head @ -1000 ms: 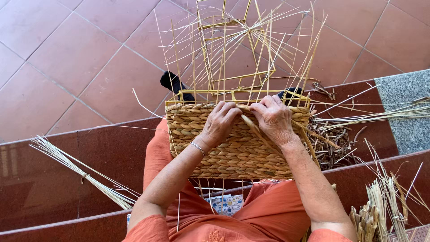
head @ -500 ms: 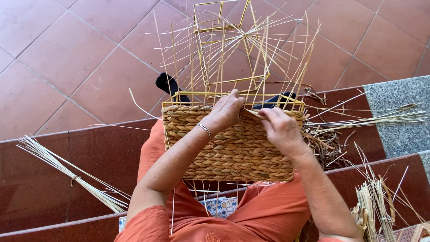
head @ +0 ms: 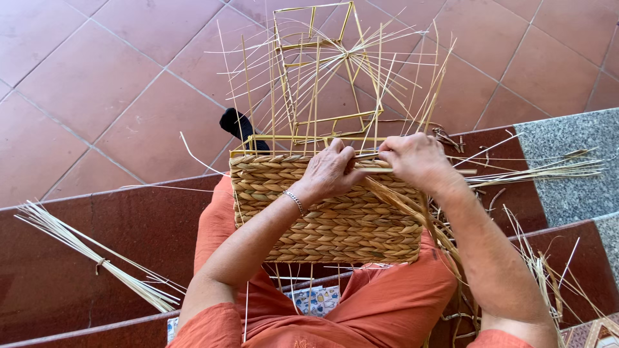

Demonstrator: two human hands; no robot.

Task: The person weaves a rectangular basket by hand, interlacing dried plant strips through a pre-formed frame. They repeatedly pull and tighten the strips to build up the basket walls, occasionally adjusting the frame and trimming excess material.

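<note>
A half-woven straw basket [head: 322, 212] rests on my lap, its braided wall facing me and several bare upright stakes [head: 309, 84] rising around a yellow wire frame [head: 322, 122]. My left hand [head: 329, 171] grips the top edge of the weave, fingers pinched on a straw strand [head: 387, 169]. My right hand [head: 416, 161] holds the same strand just to the right, at the rim. A loose bundle of straw trails from under my right hand down the basket's right side.
A tied bundle of straw [head: 97, 258] lies on the dark red step at left. More loose straw [head: 554, 171] lies at right on the step and the grey granite slab [head: 574, 161]. Terracotta floor tiles lie beyond. A black shoe tip [head: 240, 125] shows behind the basket.
Both hands have come back together at the top rim, and the right hand has risen from the basket's right side to the strand beside the left hand.
</note>
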